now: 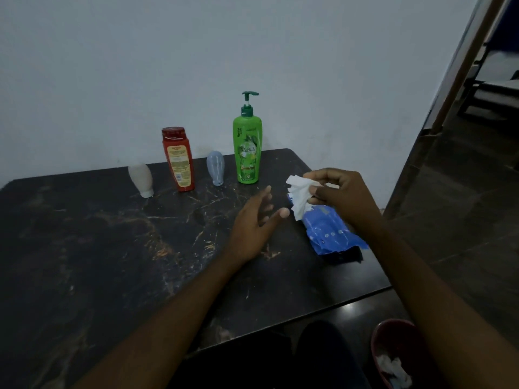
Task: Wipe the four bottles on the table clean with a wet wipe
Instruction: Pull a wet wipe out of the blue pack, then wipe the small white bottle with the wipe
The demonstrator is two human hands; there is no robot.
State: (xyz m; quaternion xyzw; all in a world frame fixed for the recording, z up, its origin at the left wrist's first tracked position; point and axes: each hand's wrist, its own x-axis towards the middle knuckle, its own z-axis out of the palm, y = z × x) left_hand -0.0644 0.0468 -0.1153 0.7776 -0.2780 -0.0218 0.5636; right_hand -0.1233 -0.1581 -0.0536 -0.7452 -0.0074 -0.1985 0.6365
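Over the dark tabletop [112, 248] a wipe [299, 192] is pinched in the right fingers [318, 192]; the left fingers [261, 198] are held open. It should be drawn clear of the pack [331, 234], then unfolded.

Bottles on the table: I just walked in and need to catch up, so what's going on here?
A person seems set to wipe them. Their right-hand grip pinches a white wet wipe above the blue wipe pack. The left-hand grip hovers open over the dark table. The white tube, red bottle, pale blue tube and green pump bottle stand untouched near the wall.
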